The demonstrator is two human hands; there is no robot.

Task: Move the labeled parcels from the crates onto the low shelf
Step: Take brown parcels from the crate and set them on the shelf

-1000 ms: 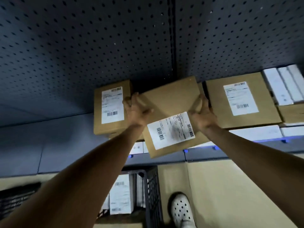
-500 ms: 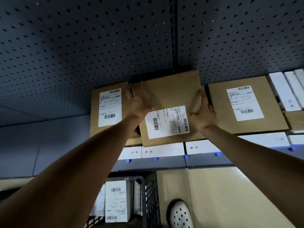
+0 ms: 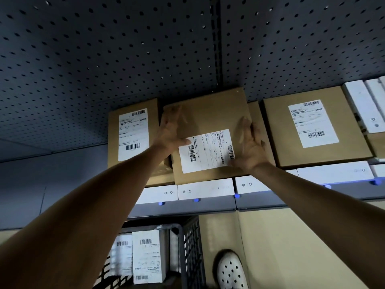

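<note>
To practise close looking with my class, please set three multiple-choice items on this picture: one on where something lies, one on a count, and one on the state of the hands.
1. Where does the middle parcel lie?
A in the crate
B on the floor
C on the shelf, between two other brown parcels

2. How many brown parcels on the shelf show a white label?
A one
B three
C five

3. How are the left hand and right hand?
A open, fingers straight, on the middle parcel
B clenched fists
C holding a pen

Answers:
1 C: the left parcel and right parcel flank it.
2 B: those three each bear one.
3 A: no fingers curl round it.
</note>
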